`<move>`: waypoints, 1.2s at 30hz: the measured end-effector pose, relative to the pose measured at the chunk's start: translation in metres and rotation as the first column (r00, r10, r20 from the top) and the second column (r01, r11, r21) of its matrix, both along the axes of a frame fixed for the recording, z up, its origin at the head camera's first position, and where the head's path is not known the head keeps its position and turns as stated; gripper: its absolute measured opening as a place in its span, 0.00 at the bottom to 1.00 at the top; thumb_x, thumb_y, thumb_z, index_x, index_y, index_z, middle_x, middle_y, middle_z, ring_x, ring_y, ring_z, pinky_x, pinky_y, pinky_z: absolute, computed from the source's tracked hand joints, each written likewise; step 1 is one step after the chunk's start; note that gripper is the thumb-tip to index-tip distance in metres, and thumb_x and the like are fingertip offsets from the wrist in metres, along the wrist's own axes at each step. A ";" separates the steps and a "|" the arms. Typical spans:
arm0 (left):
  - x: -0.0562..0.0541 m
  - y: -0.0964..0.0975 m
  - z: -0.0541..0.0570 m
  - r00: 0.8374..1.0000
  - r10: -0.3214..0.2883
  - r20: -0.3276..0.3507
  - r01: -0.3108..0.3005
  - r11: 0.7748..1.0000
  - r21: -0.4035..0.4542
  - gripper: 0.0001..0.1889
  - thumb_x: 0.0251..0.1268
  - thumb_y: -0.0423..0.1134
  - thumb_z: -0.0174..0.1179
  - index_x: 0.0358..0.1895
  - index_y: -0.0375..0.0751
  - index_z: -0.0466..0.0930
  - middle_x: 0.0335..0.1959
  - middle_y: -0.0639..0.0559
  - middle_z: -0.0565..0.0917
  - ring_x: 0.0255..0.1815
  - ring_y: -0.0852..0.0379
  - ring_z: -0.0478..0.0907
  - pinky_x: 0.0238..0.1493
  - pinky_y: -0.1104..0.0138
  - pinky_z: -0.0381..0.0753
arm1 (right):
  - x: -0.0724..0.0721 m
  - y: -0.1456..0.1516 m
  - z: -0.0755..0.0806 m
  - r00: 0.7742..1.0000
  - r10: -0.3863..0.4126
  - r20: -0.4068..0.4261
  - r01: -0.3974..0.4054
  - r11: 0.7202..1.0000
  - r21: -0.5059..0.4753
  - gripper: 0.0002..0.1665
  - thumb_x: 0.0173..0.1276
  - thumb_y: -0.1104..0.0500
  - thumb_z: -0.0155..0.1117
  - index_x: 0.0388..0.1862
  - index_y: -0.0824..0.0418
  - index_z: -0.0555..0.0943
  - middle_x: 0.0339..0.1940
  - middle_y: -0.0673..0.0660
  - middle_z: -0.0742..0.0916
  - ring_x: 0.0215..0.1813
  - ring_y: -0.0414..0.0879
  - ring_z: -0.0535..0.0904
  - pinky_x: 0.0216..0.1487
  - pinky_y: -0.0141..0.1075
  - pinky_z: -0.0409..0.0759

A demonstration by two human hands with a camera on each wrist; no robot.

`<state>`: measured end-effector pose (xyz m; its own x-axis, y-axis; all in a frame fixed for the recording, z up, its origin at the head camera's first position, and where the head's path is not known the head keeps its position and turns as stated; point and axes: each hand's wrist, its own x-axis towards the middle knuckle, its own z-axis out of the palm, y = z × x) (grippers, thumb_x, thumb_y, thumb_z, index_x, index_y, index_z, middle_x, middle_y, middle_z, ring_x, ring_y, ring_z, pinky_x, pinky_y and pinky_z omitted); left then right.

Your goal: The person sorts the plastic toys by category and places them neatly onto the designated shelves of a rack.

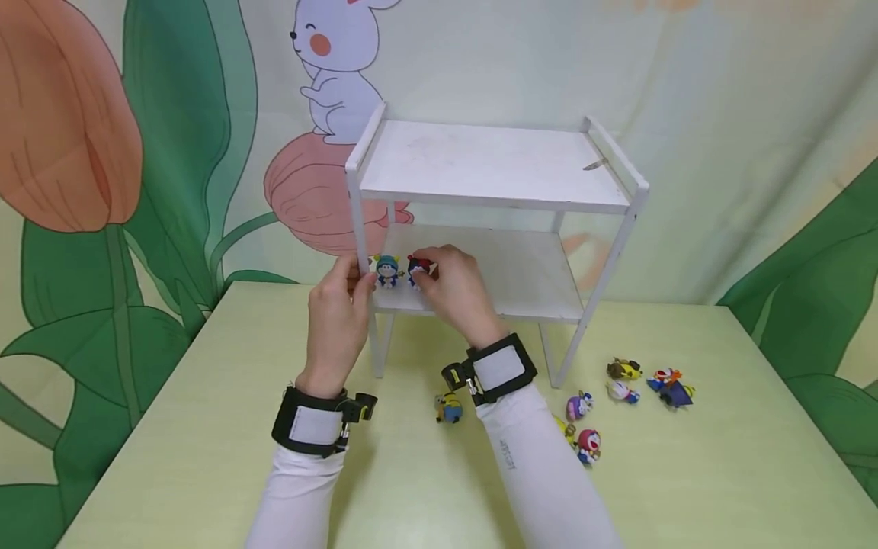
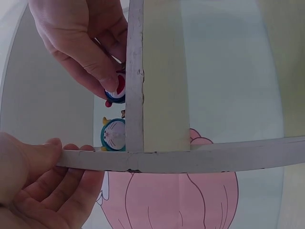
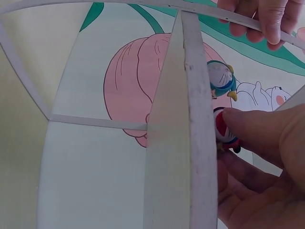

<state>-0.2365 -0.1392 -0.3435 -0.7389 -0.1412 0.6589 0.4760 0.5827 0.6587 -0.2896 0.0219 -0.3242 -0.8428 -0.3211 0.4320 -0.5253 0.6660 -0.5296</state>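
Note:
My left hand [image 1: 336,324] grips the left front post [image 2: 214,159] of a small white two-tier rack [image 1: 494,156], thumb on one side and fingers on the other. At the lower shelf's left end, my right hand [image 1: 458,290] pinches a small figurine [image 3: 222,125] with a red mouth and a dark red-and-black hood between thumb and fingers. Just left of it, beside the post, stands another figurine [image 1: 387,271] in a teal hood with yellow ears. The shelf's front edge hides part of both figurines in the wrist views.
On the table [image 1: 206,427], a yellow-and-blue figurine [image 1: 449,408] lies in front of the rack. Several more lie to the right, including a pink one [image 1: 588,445], a purple one [image 1: 579,406] and a dark-caped one [image 1: 675,393]. A printed curtain [image 1: 713,91] hangs behind.

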 end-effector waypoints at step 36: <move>0.002 0.001 0.001 1.000 0.003 0.023 -0.003 1.000 -0.004 0.12 0.69 0.29 0.58 0.51 0.25 0.76 0.40 0.35 0.82 0.37 0.44 0.82 0.42 0.53 0.84 | 0.015 0.015 0.020 0.996 0.088 0.024 -0.089 0.995 0.044 0.41 0.63 0.48 0.72 0.70 0.60 0.70 0.67 0.62 0.74 0.69 0.58 0.65 0.68 0.49 0.66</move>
<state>-0.2342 -0.1381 -0.3423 -0.7534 -0.1409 0.6423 0.4590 0.5868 0.6671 -0.2747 0.0372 -0.3046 -0.8190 -0.4140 0.3972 -0.5721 0.6408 -0.5119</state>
